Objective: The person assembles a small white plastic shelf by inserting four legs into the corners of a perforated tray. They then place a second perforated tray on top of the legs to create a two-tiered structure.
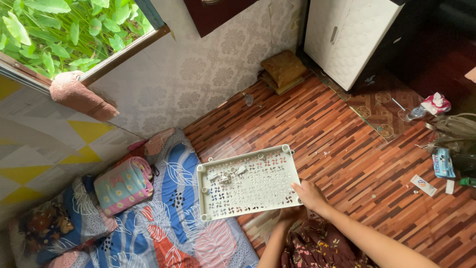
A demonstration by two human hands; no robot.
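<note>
A patterned mattress (pixel 168 228) lies on the wooden floor (pixel 347 149) with a rolled blanket (pixel 124 184). Over its edge, the white perforated tray (pixel 248 181) carries small plastic pieces (pixel 225 176). The right hand (pixel 310 194) fingers grip its corner; the left hand (pixel 291 214) is beneath, grip unclear.

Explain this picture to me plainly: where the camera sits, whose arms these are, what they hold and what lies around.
The one picture comes from a camera worn on a person's head, looking down at a wooden floor. There is no machine: both bare arms belong to the wearer. The right hand grips the near right edge of a pale perforated plastic tray, which carries a few small white pieces. The left hand is under the tray, mostly hidden. Left of it lies a patterned mattress with a rolled blanket. A white cabinet stands at the wall.
</note>
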